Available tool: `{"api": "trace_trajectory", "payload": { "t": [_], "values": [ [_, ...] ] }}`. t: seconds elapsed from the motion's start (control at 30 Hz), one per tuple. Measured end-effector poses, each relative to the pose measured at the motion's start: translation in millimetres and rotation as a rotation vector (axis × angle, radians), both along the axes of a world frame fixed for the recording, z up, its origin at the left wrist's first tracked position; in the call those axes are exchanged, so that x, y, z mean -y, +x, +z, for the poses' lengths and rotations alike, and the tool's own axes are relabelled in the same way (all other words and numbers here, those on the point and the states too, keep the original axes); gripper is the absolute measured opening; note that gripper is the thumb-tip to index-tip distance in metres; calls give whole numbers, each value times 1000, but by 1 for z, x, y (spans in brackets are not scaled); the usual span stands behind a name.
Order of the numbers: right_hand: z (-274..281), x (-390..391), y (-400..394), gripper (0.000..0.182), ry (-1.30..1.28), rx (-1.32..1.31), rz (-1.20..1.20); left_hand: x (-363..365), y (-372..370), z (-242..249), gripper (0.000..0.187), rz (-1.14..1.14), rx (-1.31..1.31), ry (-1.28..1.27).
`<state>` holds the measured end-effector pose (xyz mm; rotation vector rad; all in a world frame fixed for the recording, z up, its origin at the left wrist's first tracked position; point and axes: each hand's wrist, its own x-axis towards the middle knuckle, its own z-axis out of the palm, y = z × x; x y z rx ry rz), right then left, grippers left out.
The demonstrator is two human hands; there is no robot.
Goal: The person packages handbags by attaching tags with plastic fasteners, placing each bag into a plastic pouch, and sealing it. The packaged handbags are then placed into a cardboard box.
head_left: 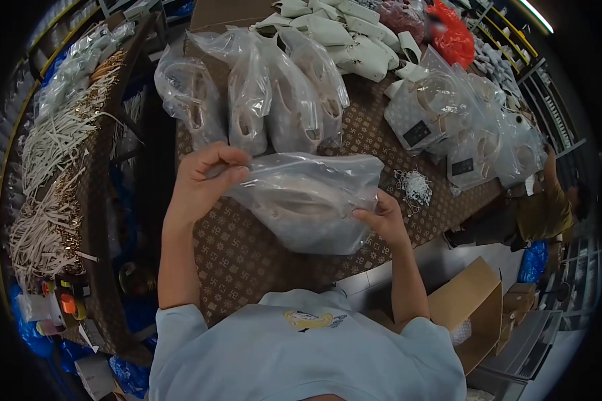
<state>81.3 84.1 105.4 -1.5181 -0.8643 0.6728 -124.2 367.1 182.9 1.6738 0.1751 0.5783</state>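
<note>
Between my hands, over the patterned table (241, 267), is a clear plastic bag (314, 167) with a pale handbag (311, 224) inside it. My left hand (207, 179) pinches the plastic at its upper left corner, thumb against fingers. On the other side, my right hand (385, 219) grips the plastic bag's right edge with thumb and fingers. Just beyond them stand several bagged pale handbags (289, 123) in a row, close to the plastic bag's top edge. A small heap of white strings (415, 188) lies to the right.
More bagged handbags (471, 127) crowd the table's right end. Folded pale pieces (348, 37) and a red plastic bag (451, 33) are piled at the back. Straps (53, 160) cover a left-hand bench. A cardboard box (471, 307) stands lower right; another person (545, 214) is at far right.
</note>
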Motion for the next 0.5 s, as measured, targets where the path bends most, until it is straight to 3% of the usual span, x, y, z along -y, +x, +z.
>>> {"api": "trace_trajectory", "payload": {
  "t": [0.03,0.1,0.17,0.23,0.3,0.43,0.5],
  "values": [
    [10,-7,-1,29,4,6,9,2,-3,5,27,9,6,4],
    [43,-16,-8,35,285,-239,-22,11,-4,13,22,-6,17,276],
    [65,-23,1,35,318,-380,25,20,-3,31,20,11,-41,424],
    [77,-23,25,24,-33,-193,145,28,-1,47,19,40,-94,577],
    [89,-20,36,14,83,-43,158,37,2,55,13,17,-147,991],
    [93,8,55,12,152,167,75,57,17,55,10,152,-177,1159],
    [97,14,61,13,123,194,52,70,22,57,7,198,-22,1158]
  ]
}}
